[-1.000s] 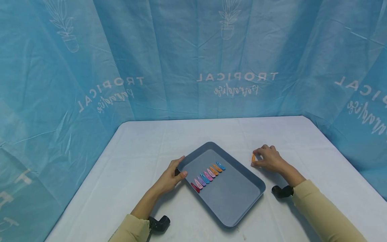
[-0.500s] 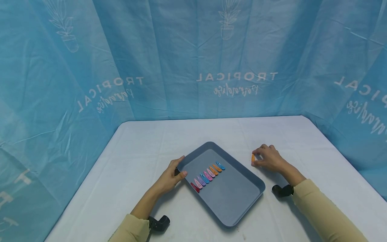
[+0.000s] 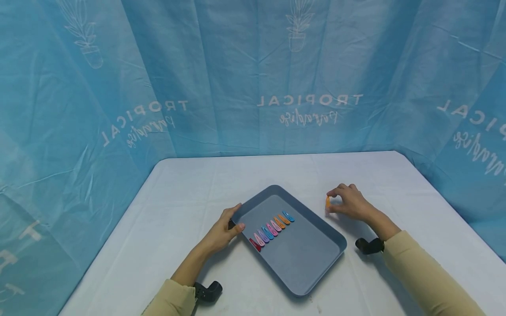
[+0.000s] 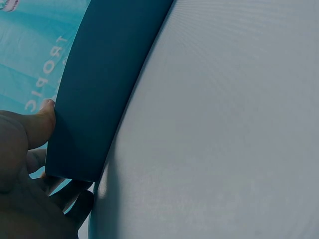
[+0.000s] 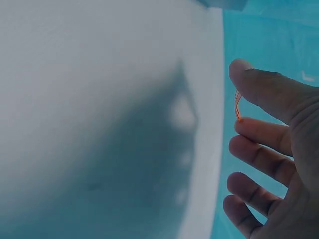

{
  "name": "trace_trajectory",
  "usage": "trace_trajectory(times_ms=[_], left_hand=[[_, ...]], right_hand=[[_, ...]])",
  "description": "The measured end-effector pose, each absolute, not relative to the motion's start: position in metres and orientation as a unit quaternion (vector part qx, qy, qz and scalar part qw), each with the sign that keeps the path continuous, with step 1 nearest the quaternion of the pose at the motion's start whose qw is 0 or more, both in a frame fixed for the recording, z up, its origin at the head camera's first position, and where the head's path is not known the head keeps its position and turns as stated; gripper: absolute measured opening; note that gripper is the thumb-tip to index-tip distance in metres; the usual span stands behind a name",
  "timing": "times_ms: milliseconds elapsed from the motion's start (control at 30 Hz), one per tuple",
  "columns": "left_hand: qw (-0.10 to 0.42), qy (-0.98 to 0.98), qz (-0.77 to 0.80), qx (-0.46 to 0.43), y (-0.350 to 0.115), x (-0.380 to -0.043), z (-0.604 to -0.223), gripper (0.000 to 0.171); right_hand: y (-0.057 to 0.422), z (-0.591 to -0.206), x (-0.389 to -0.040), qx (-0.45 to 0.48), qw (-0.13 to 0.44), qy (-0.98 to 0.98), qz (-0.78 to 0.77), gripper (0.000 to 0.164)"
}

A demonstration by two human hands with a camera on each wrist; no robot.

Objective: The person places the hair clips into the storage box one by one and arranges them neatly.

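Observation:
A grey rectangular tray (image 3: 312, 259) lies at an angle on the white-covered table. My left hand (image 3: 221, 231) grips its left corner, thumb at the rim and fingers against the outer side, as the left wrist view shows the tray's wall (image 4: 99, 89) close up. Inside the tray, several snap hair clips (image 3: 272, 229) form a slanting row: red, pink, purple, blue and orange ones. Right of the tray, my right hand (image 3: 352, 204) pinches an orange hair clip (image 3: 327, 202) between thumb and index finger; in the right wrist view the clip (image 5: 238, 105) stands edge-on between those fingertips.
The white tablecloth (image 3: 189, 184) spreads around the tray. A blue printed curtain (image 3: 253, 79) hangs behind the table and along both sides. Black wrist cameras (image 3: 209, 292) stick out from both sleeves.
My right hand has risen slightly and shifted a little left with the orange hair clip. The left hand, the tray and the row of clips stay where they were.

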State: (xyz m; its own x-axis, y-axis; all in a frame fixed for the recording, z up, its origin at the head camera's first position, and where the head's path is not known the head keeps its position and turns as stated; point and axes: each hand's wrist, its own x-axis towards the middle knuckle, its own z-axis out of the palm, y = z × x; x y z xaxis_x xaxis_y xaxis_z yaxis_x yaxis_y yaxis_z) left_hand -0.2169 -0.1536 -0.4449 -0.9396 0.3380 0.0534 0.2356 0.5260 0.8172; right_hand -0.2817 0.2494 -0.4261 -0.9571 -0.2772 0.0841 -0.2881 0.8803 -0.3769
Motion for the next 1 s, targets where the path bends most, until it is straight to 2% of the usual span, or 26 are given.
trace_trajectory(times_ms=[533, 1000], left_hand=[[0.052, 0.875, 0.451, 0.167, -0.154, -0.216, -0.445, 0.066], [0.047, 0.877, 0.449, 0.167, -0.153, -0.218, -0.447, 0.065]], right_hand=[[0.21, -0.393, -0.273, 0.207, 0.027, -0.948, 0.24, 0.05], [0.179, -0.39, -0.275, 0.262, -0.005, -0.93, 0.257, 0.048]])
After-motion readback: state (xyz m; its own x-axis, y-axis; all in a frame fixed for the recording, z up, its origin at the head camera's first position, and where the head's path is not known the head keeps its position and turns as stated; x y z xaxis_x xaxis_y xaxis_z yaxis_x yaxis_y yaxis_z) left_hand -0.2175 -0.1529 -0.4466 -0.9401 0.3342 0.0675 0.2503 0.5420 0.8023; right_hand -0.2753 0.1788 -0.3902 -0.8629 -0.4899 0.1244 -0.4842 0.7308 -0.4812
